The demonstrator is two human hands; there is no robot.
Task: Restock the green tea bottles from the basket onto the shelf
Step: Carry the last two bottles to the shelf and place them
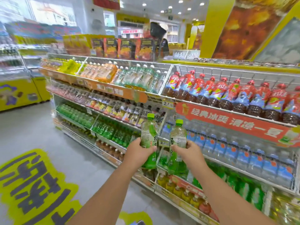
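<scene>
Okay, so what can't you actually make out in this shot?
- Basket: not in the head view at all.
- Lower part of left bottle: covered by the left hand.
- Right bottle: its base blends into green shelf stock.
- Far-left shelves: blurred.

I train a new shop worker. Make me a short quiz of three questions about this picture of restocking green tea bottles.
1. True or false: each hand holds one green tea bottle.
2. What colour are the caps of the two held bottles? A) red B) light green C) white
3. Fill in: the red-capped bottles stand on the ____ shelf, on the right.

Key
1. True: the left hand holds the left green tea bottle, and the right hand holds the right green tea bottle.
2. B: both caps are light green.
3. Top: the red-capped bottles fill the top shelf.
</scene>
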